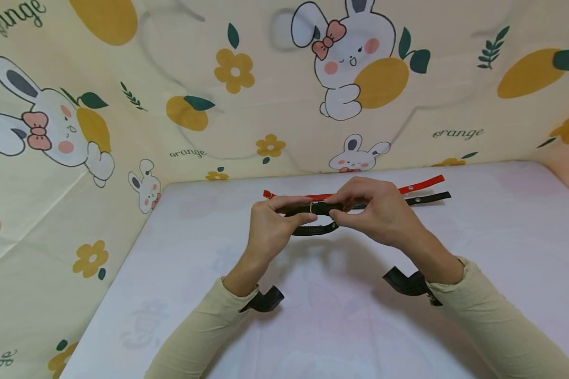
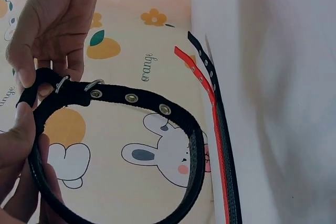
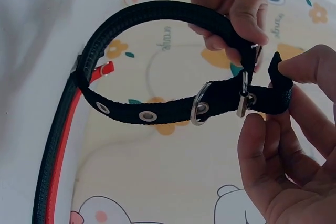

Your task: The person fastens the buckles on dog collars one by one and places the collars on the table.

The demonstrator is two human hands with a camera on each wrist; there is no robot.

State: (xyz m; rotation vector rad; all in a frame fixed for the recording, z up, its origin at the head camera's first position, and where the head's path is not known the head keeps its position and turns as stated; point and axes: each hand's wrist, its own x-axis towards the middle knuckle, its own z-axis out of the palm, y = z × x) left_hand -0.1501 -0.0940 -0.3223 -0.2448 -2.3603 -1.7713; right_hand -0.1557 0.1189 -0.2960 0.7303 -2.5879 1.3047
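A black collar (image 1: pixel 314 230) is near the middle of the head view, bent into a loop and held up off the white counter (image 1: pixel 204 231) by both hands. With the clock centred on it, the left hand (image 1: pixel 274 226) is at 9 o'clock and the right hand (image 1: pixel 381 213) at 3. The left hand pinches the collar between thumb and fingers, close to the metal buckle (image 3: pixel 242 103). The right hand pinches the free end (image 3: pixel 278 77), folded just past the buckle.

In the right wrist view, with the clock on the loop, the buckle is at 4 o'clock. The strap appears to run inside it; I cannot tell whether the pin sits in a hole. A metal ring (image 3: pixel 195 107) is between 4 and 5, against the strap, and eyelets (image 3: pixel 148 116) show at 6 and 8.

Back in the head view, a red strap (image 1: pixel 422 184) and a black strap (image 1: pixel 429 198) lie side by side on the counter beyond the collar. The red one reaches from 10 o'clock to between 2 and 3, partly behind the hands; the black one ends just short of 3. Printed cloth (image 1: pixel 275 100) rises at 12 o'clock. Beige sleeves come in from 4 (image 1: pixel 498 321) and between 7 and 8 (image 1: pixel 194 326).
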